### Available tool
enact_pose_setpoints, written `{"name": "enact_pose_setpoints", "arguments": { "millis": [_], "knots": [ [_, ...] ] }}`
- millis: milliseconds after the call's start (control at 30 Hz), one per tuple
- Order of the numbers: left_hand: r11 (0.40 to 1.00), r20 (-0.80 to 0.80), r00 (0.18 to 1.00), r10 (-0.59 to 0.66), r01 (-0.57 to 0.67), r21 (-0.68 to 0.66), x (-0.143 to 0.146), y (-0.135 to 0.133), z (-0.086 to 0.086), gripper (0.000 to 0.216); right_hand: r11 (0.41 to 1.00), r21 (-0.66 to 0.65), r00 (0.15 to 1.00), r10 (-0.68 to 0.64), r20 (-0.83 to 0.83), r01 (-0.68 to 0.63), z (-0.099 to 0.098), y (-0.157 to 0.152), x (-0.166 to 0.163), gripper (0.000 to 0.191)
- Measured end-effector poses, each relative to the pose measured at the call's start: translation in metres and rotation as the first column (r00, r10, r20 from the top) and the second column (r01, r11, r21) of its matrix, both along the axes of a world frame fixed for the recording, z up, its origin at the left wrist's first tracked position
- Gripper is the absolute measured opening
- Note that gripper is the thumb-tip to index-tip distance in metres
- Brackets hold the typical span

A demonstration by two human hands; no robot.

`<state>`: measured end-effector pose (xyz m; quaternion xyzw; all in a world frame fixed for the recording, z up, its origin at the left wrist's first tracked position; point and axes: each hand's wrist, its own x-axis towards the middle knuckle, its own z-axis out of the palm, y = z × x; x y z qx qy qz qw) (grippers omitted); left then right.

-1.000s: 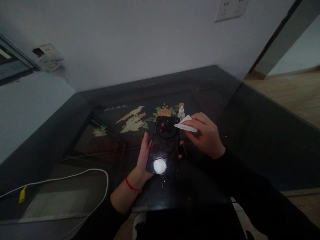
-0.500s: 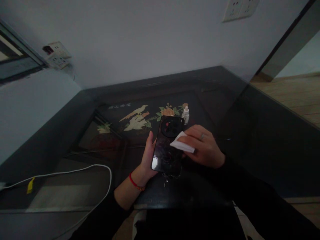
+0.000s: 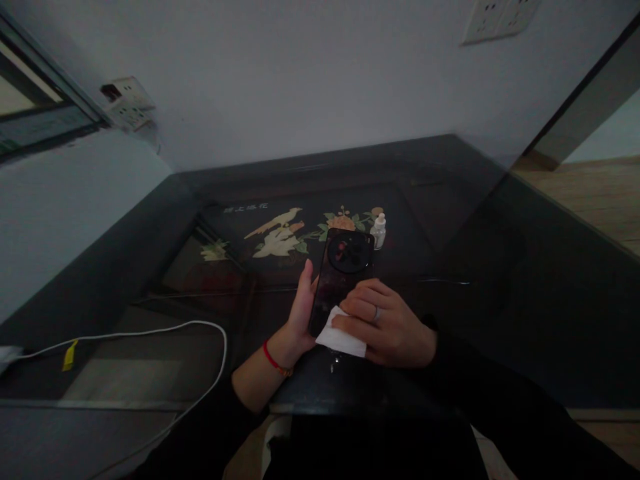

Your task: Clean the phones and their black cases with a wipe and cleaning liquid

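Note:
A dark smartphone [image 3: 333,287] is tilted up over the table, its back with a large round camera ring facing me. My left hand [image 3: 301,310] grips it along the left edge, thumb up the side and the other fingers hidden behind. Pinched in my right hand [image 3: 383,323] is a folded white tissue [image 3: 340,337], pressed against the lower back of the phone. A small beaded charm [image 3: 335,362] hangs from the phone's bottom end. Just beyond the phone's upper right corner stands a small clear dropper bottle [image 3: 379,233] with a white top.
The glossy dark table [image 3: 480,220] bears a bird-and-flower picture [image 3: 280,240]. At left a white cable [image 3: 150,331] with a yellow tag [image 3: 70,355] runs over the table's front edge. Wall sockets [image 3: 131,103] are at the back left, more sockets [image 3: 500,20] at upper right.
My right hand has slid the tissue down the phone's back, from below the camera ring to the bottom end. My left hand still holds the phone. The view has shifted slightly.

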<state>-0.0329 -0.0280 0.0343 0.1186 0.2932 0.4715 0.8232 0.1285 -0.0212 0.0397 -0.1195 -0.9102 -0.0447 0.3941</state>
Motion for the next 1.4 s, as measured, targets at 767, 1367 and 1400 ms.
{"name": "enact_pose_setpoints", "arguments": {
  "millis": [767, 1367, 1400],
  "knots": [
    [0.997, 0.013, 0.997, -0.076, 0.076, -0.008, 0.01, -0.007, -0.009, 0.064, 0.984, -0.058, 0.98, -0.175, -0.092, 0.17, 0.003, 0.004, -0.005, 0.014],
    [0.991, 0.039, 0.99, -0.135, 0.135, -0.005, 0.007, -0.004, -0.012, 0.072, 0.994, -0.066, 0.996, -0.091, -0.02, 0.09, -0.002, -0.003, -0.008, 0.014],
    [0.989, 0.042, 0.988, -0.15, 0.15, 0.015, 0.007, -0.002, -0.011, 0.077, 0.999, -0.035, 1.0, -0.014, 0.003, 0.014, -0.002, -0.006, -0.011, 0.014]
  ]
}}
